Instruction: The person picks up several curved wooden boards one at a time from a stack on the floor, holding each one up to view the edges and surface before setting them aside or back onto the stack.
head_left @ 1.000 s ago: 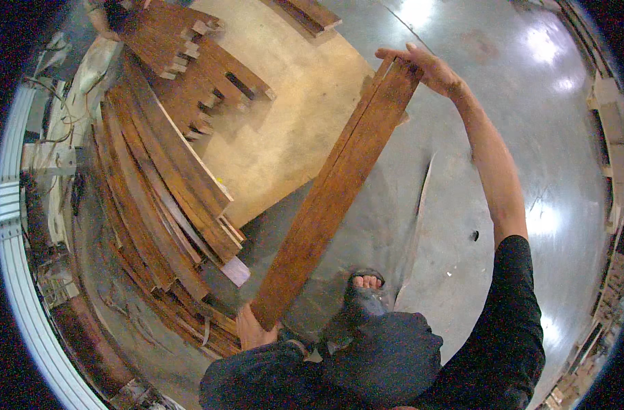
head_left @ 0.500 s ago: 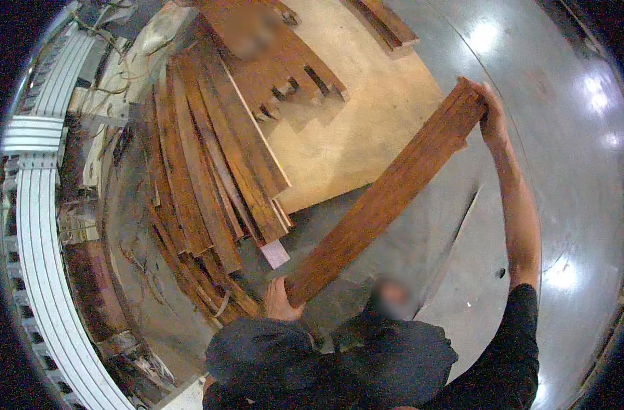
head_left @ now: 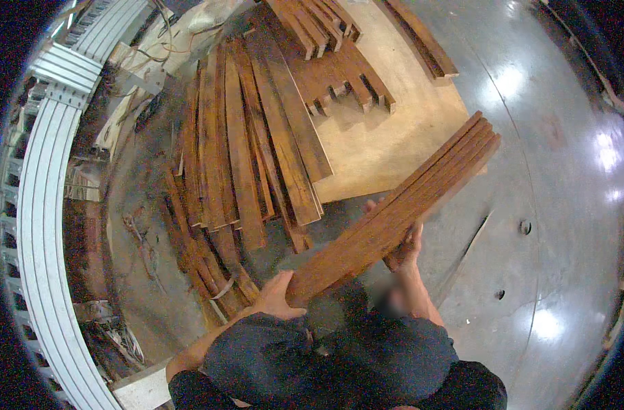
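A bundle of brown wooden planks point(head_left: 387, 225) slants across in front of me, from my lap up to the far right. Its planks lie tight against one another, with their separate ends showing at the far end. My left hand point(head_left: 277, 298) grips the near end, thumb along its edge. Beneath the middle, my right hand point(head_left: 405, 251) clasps the bundle, with fingertips showing past its far side. To the left, a fanned pile of long brown planks point(head_left: 231, 150) lies close to the bundle's near end.
A pale plywood sheet point(head_left: 366, 160) lies ahead, carrying stacked planks point(head_left: 342, 65) and a separate pair of planks point(head_left: 421, 37) at its right edge. Grey concrete floor point(head_left: 530, 184) stretches to the right. A ribbed pale metal structure point(head_left: 48, 212) runs along the left.
My right hand has let go of the bundle's far end and moved down to its middle. My left hand stays at the near end. The view has shifted slightly.
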A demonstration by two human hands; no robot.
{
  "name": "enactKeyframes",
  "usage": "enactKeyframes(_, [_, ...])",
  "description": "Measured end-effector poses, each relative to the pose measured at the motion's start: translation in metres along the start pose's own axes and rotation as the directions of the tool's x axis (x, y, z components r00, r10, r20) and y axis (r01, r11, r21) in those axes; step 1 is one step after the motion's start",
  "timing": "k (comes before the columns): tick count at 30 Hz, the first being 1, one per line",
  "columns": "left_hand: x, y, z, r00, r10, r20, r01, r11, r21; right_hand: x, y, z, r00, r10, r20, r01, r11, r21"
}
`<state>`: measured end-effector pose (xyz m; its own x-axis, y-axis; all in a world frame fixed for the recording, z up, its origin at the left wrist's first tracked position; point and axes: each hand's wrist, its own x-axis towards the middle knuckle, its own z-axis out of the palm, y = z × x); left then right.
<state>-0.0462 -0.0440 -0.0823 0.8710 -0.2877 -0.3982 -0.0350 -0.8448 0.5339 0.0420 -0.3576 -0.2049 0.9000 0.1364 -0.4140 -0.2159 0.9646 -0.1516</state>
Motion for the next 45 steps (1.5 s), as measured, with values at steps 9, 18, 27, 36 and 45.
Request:
enactKeyframes(9, [-0.004, 0.051, -0.009, 0.994, 0.107, -0.031, -0.111, 0.979, -0.173, -0.031, -0.034, 0.098, 0.875, -0.471, 0.112, 0.482, 0.829, -0.283])
enactKeyframes(18, [0.130, 0.184, -0.098, 0.736, 0.453, -0.503, -0.595, 0.786, -0.164, -0.080, -0.143, 0.356, 0.520, -0.517, 0.680, 0.810, 0.551, -0.200])
enactKeyframes(27, [0.252, 0.201, -0.112, 0.634, 0.559, -0.535, -0.752, 0.607, -0.256, -0.021, -0.180, 0.369, 0.416, -0.324, 0.850, 0.864, 0.432, -0.258])
enactKeyframes(36, [0.295, 0.138, -0.074, 0.708, 0.522, -0.476, -0.691, 0.653, -0.312, 0.046, -0.155, 0.313, 0.529, -0.186, 0.828, 0.833, 0.301, -0.465])
enactKeyframes(45, [0.253, 0.210, -0.122, 0.550, 0.518, -0.655, -0.833, 0.400, -0.382, 0.038, -0.142, 0.331, 0.532, -0.199, 0.823, 0.834, 0.288, -0.470])
